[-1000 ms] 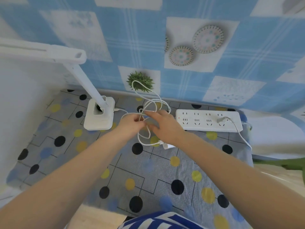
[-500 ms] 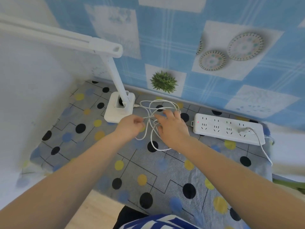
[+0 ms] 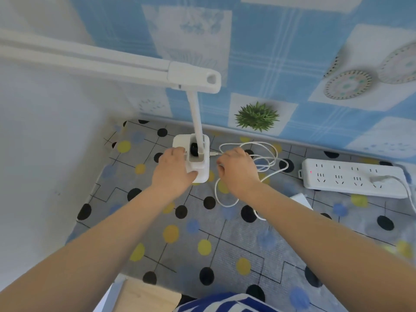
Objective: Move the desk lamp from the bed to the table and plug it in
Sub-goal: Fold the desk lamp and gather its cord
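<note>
The white desk lamp stands on the dotted tablecloth, its long head reaching left across the top of the view. My left hand grips the lamp's square base, fingers on its left side and thumb on the front. The lamp's white cable leaves the base's right side and lies in loose loops. My right hand is curled over those loops just right of the base and holds the cable. A white plug adapter peeks out behind my right forearm.
A white power strip lies at the right with one plug and cord in its rightmost socket. A blue patterned wall runs behind the table and a white wall stands at the left. The table's front edge is near my body.
My left hand let go of the cable and moved left onto the lamp base. My right hand shifted left along the cable toward the base. The camera came closer.
</note>
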